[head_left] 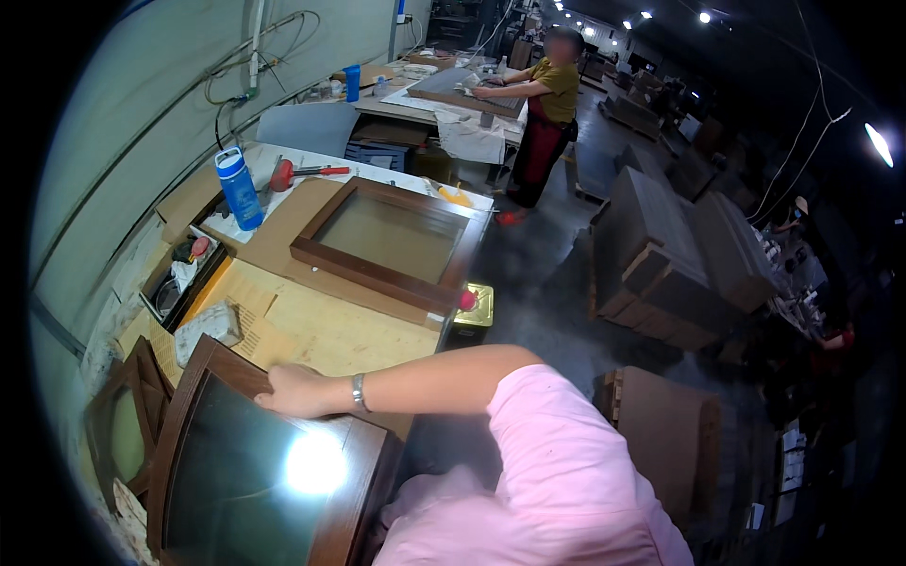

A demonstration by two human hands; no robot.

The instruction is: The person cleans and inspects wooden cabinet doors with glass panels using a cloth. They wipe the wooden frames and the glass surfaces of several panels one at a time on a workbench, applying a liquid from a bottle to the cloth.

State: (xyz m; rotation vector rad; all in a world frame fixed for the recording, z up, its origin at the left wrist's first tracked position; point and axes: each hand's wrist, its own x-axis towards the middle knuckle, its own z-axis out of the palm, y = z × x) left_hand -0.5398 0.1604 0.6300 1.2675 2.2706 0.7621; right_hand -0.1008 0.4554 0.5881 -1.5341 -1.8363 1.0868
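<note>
My right hand (pixel 297 391) reaches in from the right, with a metal band at the wrist. Its fingers are closed over the top rail of a brown wooden cabinet door (pixel 179 429) with a glass panel, which catches a bright light reflection. Nowhere in the picture does my left hand show. Beyond my hand, a second framed glass door (pixel 316 247) lies flat on cardboard on the worktable (pixel 326 325). To the left of the held door leans another brown frame (pixel 142 415) with an arched opening. A white wrapped block (pixel 209 327) sits close to the held door's upper corner.
Along the wall side stand a blue bottle (pixel 240 193) and a tray of small items (pixel 184 274). A red-handled tool (pixel 307 173) lies farther back. Beside the table is a yellow-topped tin (pixel 475 307). Another person (pixel 547 104) works at a far table. Stacked panels (pixel 651 255) stand at right.
</note>
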